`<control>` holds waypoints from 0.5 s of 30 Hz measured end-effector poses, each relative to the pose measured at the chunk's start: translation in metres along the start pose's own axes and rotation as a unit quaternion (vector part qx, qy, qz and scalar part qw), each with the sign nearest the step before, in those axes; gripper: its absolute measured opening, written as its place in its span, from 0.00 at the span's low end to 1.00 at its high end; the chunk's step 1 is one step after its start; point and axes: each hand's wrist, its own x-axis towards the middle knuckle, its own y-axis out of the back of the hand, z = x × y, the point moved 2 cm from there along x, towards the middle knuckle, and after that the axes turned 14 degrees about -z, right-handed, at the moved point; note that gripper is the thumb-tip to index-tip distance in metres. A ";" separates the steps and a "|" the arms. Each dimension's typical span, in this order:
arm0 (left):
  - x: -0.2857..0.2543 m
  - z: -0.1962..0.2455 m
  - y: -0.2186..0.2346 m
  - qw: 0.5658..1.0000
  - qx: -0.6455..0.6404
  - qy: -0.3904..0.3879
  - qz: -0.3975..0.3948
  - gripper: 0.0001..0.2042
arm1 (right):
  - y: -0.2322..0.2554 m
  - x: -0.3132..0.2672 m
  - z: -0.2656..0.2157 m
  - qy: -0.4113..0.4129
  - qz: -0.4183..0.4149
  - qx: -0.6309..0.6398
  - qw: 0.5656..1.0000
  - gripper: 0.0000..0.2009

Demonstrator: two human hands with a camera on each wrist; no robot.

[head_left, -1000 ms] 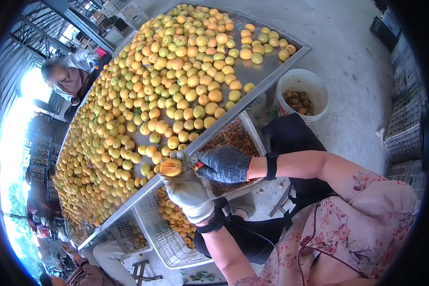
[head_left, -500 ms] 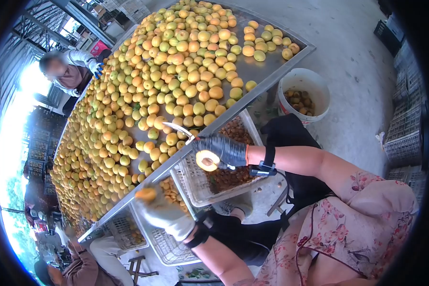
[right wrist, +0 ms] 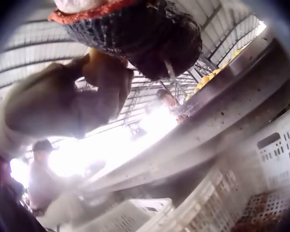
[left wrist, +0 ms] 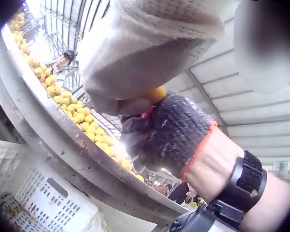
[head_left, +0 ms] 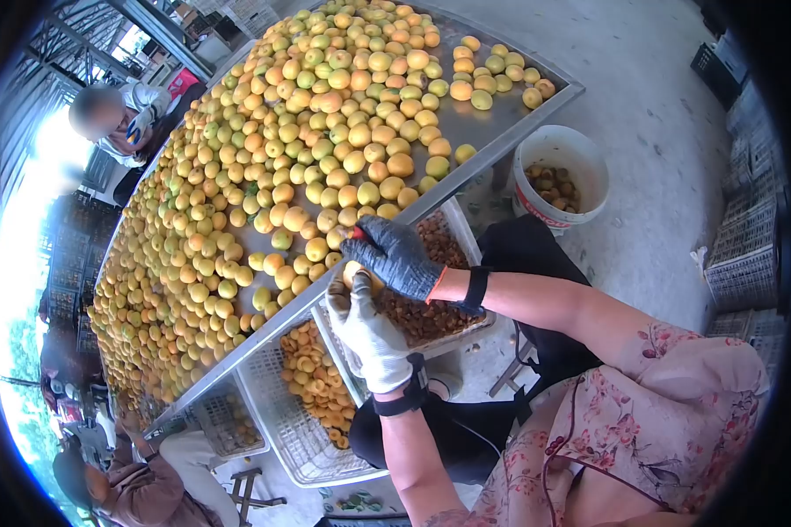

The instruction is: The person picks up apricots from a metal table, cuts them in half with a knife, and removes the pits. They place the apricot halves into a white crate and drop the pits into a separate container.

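My left hand (head_left: 371, 341), in a white glove, grips an apricot (head_left: 352, 273) beside the table edge; its fingers cover much of the fruit. My right hand (head_left: 402, 260), in a dark grey glove with an orange cuff, lies right against the fruit and holds a knife by its red handle (head_left: 358, 233). A bit of the knife's blade (right wrist: 169, 70) shows under the dark glove in the right wrist view. In the left wrist view, a yellow patch of the apricot (left wrist: 157, 94) peeks out between both gloves.
Apricots (head_left: 325, 132) cover much of the metal table (head_left: 476, 129). Below its edge stand a crate of brown pits (head_left: 431, 325) and a white crate (head_left: 303, 461) with apricot halves. A white bucket (head_left: 584, 158) stands to the right. Other people sit around the table.
My left hand dropped toward the halves crate with an orange piece, then came back up to my right hand. The cut apricot in my right hand is now at the left fingers.
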 end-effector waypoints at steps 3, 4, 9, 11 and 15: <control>0.013 -0.019 0.032 0.989 -0.122 0.053 -0.068 0.15 | 0.006 0.014 -0.005 -0.052 -0.029 0.502 0.863 0.09; 0.015 -0.066 0.064 0.966 -0.248 0.063 -0.047 0.16 | -0.007 0.012 0.051 -0.051 -0.132 0.597 0.790 0.09; 0.003 -0.020 0.000 0.963 -0.228 0.089 -0.110 0.13 | 0.039 0.019 -0.017 -0.029 -0.080 0.628 0.773 0.14; 0.002 -0.021 -0.012 0.957 -0.250 0.079 -0.123 0.11 | 0.046 0.016 -0.027 -0.009 -0.078 0.674 0.735 0.12; 0.010 -0.027 -0.014 0.946 -0.276 0.101 -0.139 0.14 | 0.037 0.022 0.001 0.136 0.102 0.074 0.983 0.05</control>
